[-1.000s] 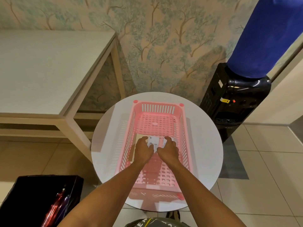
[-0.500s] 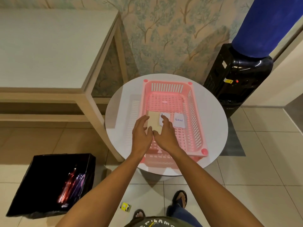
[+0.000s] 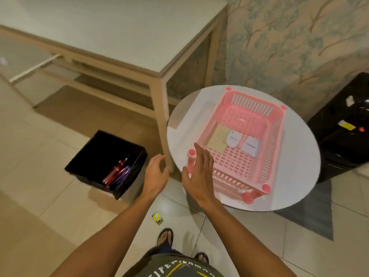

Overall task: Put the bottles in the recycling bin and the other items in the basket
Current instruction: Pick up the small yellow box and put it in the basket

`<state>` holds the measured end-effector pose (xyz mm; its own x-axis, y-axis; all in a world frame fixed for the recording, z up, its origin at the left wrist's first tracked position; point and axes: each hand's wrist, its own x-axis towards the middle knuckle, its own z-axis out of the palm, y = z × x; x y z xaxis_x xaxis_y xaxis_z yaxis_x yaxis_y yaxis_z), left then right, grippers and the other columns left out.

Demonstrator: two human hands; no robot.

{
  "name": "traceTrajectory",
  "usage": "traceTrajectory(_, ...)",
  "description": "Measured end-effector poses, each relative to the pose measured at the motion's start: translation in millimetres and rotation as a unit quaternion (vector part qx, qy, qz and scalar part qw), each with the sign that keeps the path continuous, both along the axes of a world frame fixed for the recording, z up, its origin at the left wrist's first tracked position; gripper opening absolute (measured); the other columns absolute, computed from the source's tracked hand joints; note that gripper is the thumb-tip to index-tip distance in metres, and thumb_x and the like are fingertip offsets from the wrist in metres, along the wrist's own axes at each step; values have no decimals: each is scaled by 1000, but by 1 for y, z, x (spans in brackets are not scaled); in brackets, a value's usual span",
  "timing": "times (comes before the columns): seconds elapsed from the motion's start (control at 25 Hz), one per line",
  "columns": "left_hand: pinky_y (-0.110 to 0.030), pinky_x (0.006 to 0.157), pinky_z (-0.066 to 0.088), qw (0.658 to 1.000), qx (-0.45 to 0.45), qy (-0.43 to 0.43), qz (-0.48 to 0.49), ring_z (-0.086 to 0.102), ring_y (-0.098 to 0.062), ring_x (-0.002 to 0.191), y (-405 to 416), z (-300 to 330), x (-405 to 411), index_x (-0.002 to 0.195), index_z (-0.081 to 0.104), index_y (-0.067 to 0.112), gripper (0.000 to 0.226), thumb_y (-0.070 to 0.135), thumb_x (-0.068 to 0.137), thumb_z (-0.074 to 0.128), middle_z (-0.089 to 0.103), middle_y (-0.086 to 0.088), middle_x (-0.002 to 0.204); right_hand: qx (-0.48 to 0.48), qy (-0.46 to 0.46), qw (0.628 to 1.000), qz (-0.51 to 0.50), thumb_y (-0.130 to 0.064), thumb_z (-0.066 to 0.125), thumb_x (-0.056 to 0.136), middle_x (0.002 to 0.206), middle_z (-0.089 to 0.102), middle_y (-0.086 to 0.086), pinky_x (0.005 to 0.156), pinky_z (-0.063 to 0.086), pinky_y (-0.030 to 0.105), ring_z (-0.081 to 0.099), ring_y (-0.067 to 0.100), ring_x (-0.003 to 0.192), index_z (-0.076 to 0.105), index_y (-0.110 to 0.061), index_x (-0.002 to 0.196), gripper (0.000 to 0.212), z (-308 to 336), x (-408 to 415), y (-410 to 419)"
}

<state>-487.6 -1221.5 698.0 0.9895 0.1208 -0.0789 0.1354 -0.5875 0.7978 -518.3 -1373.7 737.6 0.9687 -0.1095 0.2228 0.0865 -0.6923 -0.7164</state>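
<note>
Nearest, both hands hang empty with fingers loose: the left hand (image 3: 154, 172) off the worktop's edge above the floor, the right hand (image 3: 199, 172) over the near-left corner of the pink basket (image 3: 267, 168). A small yellow scrap (image 3: 157, 217) lies on the floor tiles at six o'clock of them; whether it counts as an item I cannot tell. At nine o'clock, the black recycling bin (image 3: 83, 162) holds the red and purple bottles (image 3: 117, 172). At two o'clock, a tan card (image 3: 216, 138) and two white tags (image 3: 241, 142) lie flat in the basket on the round worktop (image 3: 303, 156). Sorting looks finished; best to scan the floor before stopping.
</note>
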Motion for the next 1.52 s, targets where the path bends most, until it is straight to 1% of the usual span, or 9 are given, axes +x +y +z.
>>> traceTrajectory(0.12, -19, 107, 28, 996, 49, 64, 40, 45, -18, 134, 27, -17, -54, 137, 54, 10, 43, 13, 94, 62, 51, -6, 144, 23, 31, 994, 101, -15, 61, 87, 155, 34, 3, 120, 26, 36, 31, 22, 142, 24, -16, 155, 78, -30, -34, 5)
traceTrajectory(0.24, -31, 112, 33, 982, 77, 170, 43, 42, -22, 138, 50, -40, -96, 147, 41, 13, 57, 22, 96, 63, 43, -8, 152, -6, 127, 975, 182, -21, 59, 91, 156, 31, 3, 121, 30, 39, 28, 18, 144, 19, -19, 157, 77, -67, -64, 5)
traceTrajectory(0.32, -38, 113, 37, 962, 80, 257, 33, 43, -28, 138, 67, -59, -116, 153, 28, 12, 71, 26, 94, 64, 38, -11, 155, -77, 202, 952, 217, -25, 58, 93, 160, 24, 7, 121, 30, 45, 23, 24, 148, 11, -22, 159, 82, -90, -81, 4)
traceTrajectory(0.48, -46, 106, 45, 902, 167, 397, -25, 50, -33, 128, 103, -91, -139, 151, 22, 14, 80, 38, 88, 65, 39, -14, 149, -197, 346, 886, 237, -32, 59, 93, 166, 11, 12, 120, 30, 47, 19, 36, 149, 5, -26, 160, 87, -127, -105, 8)
traceTrajectory(0.64, -48, 107, 42, 858, 284, 416, -102, 44, -33, 133, 147, -116, -139, 150, 25, 16, 78, 45, 87, 61, 34, -10, 153, -202, 464, 825, 251, -33, 61, 92, 165, 15, 10, 114, 39, 47, 27, 38, 145, 4, -30, 160, 88, -161, -113, 38)
traceTrajectory(0.84, -50, 117, 24, 816, 329, 443, -175, 11, -39, 151, 186, -146, -132, 158, 6, 16, 97, 61, 87, 55, -2, -11, 167, -182, 509, 817, 201, -33, 58, 93, 163, 16, 11, 111, 41, 47, 30, 37, 142, 9, -29, 160, 82, -182, -91, 71)
traceTrajectory(1.08, -54, 113, 34, 842, 263, 437, -174, 35, -38, 141, 242, -262, -104, 152, 26, 16, 86, 70, 87, 42, 32, -10, 157, -160, 524, 814, 191, -33, 57, 96, 162, 20, 7, 111, 42, 47, 33, 32, 143, 16, -29, 159, 75, -266, -55, 142)
traceTrajectory(1.28, -58, 115, 27, 871, 257, 388, -159, 26, -37, 145, 251, -351, -97, 157, 19, 17, 86, 71, 92, 35, 24, -12, 161, -236, 524, 774, 266, -26, 54, 95, 161, 22, 7, 109, 41, 46, 33, 33, 141, 24, -27, 157, 69, -366, -36, 175)
traceTrajectory(1.52, -59, 111, 34, 872, 252, 403, -118, 26, -37, 146, 280, -472, -101, 156, 12, 23, 87, 71, 89, 40, 19, -11, 163, -225, 563, 748, 268, -28, 58, 93, 146, 42, 15, 104, 46, 50, 48, 38, 131, 19, -23, 158, 76, -497, -21, 182)
